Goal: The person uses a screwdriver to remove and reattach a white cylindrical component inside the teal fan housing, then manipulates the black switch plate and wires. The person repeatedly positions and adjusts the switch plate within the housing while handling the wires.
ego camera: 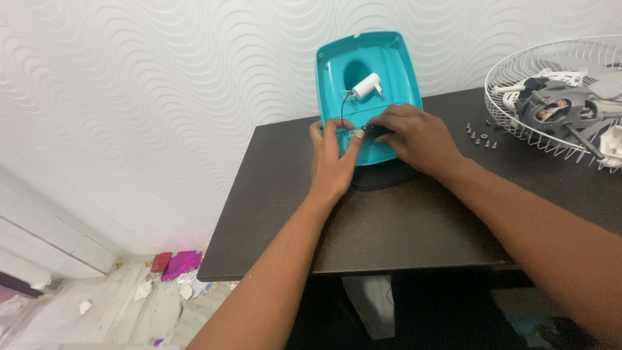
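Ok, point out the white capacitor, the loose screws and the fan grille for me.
Capacitor (367,85): head view, middle of its white body, inside the teal cover.
Screws (481,137): head view, centre of the cluster on the table.
Grille (518,61): head view, upper-left wire rim.

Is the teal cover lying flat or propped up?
Propped up: the teal cover leans against the wall, hollow side out, its lower edge on the table.

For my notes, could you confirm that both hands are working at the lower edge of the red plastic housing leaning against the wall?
Not quite: the plastic housing is teal, not red, as the head view shows. Both the left hand and right hand are indeed at its lower edge.
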